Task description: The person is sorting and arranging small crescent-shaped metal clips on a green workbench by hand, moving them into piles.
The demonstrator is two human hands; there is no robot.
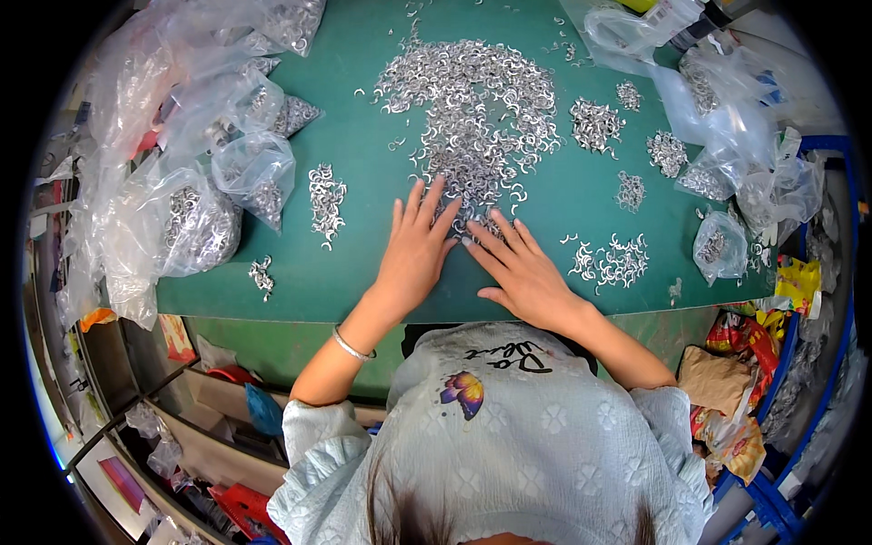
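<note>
A large heap of small silvery crescent-shaped metal pieces (472, 100) spreads over the middle of a green work table (363, 282). At its near end my left hand (418, 241) lies palm down, fingers spread, the fingertips touching the pieces. My right hand (522, 268) rests just to the right, also palm down with fingers apart, its fingertips at the heap's near edge. Neither hand grips a piece that I can see; what lies under the fingertips is hidden. Right of my right hand sits a smaller scattered pile (622, 262) of similar pieces.
Clear plastic bags of metal pieces (202, 222) crowd the table's left side. More bags (718, 250) line the right side. Small piles lie at left (325, 204) and far right (595, 125). Below the table's left edge are shelves (218, 427); colourful packets (727, 418) lie at lower right.
</note>
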